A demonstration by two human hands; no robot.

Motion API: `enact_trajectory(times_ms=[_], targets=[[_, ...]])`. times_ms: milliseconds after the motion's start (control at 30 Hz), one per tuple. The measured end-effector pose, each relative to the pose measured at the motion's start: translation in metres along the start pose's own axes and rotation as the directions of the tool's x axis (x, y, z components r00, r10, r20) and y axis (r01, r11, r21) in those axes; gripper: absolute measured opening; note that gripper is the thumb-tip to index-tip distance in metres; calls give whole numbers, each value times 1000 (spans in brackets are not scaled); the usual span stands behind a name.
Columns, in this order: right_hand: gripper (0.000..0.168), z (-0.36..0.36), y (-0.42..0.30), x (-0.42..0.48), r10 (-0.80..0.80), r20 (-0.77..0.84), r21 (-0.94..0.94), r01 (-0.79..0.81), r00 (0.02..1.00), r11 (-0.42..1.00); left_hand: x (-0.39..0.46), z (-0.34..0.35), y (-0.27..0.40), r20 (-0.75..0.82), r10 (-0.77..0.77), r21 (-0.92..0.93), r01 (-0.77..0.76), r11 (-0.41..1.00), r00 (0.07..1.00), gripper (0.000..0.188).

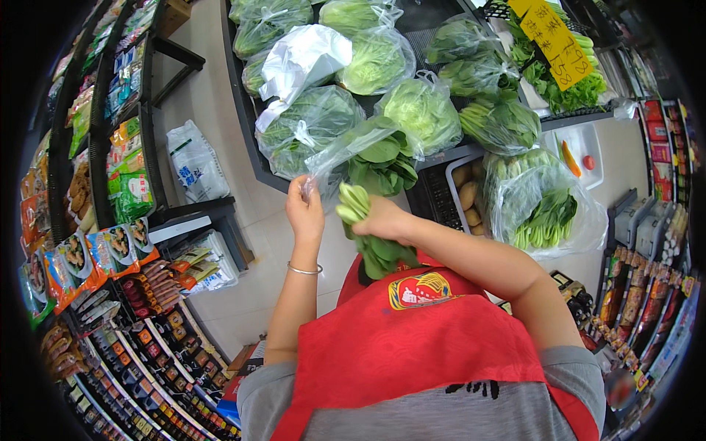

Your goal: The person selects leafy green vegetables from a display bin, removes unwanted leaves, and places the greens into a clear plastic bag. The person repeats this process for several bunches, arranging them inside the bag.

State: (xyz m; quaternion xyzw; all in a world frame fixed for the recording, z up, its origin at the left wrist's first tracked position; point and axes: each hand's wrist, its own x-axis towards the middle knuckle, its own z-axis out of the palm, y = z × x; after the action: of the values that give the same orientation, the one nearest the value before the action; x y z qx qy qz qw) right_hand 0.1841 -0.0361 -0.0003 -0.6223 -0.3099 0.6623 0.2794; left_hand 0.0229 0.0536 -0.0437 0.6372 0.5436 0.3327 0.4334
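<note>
My left hand [306, 206] pinches the rim of a clear plastic bag [342, 146], which stretches up and to the right over the edge of the produce display. Leafy greens [383, 162] lie within or behind the bag's film; which of the two I cannot tell. My right hand [384, 219] grips a bunch of leafy greens [380, 253], its pale stem ends pointing up and left and its leaves hanging down in front of my red apron [419, 342]. Beyond the bag are a bagged green lettuce [422, 116] and a large bag of leafy greens [314, 124].
A black display [251, 124] holds several bagged vegetables. At right are a large open bag of greens [543, 204], a white-rimmed crate of potatoes [469, 193] and a white tray [593, 140] with peppers and a small red item. Packed shelves [157, 149] stand at left.
</note>
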Motion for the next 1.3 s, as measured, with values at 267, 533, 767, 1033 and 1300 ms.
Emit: enact_trajectory(times_ms=[267, 533, 767, 1033, 1300], targets=[[36, -25, 2, 98, 218, -349, 101, -195, 911, 976, 5, 1, 31, 93, 338, -21, -338, 941, 936, 16], [31, -30, 6, 112, 60, 169, 479, -135, 984, 867, -12, 4, 58, 189, 446, -85, -438, 895, 875, 22], [87, -10, -18, 91, -6, -124, -160, -14, 992, 987, -11, -4, 14, 53, -60, -358, 75, 931, 997, 25], [60, -16, -8, 106, -96, -232, -779, -126, 968, 615, 15, -8, 34, 85, -203, -652, 208, 729, 976, 22], [80, -27, -19, 152, -217, -338, -630, -49, 916, 775, -45, -6, -5, 97, 78, -247, -52, 967, 992, 24]])
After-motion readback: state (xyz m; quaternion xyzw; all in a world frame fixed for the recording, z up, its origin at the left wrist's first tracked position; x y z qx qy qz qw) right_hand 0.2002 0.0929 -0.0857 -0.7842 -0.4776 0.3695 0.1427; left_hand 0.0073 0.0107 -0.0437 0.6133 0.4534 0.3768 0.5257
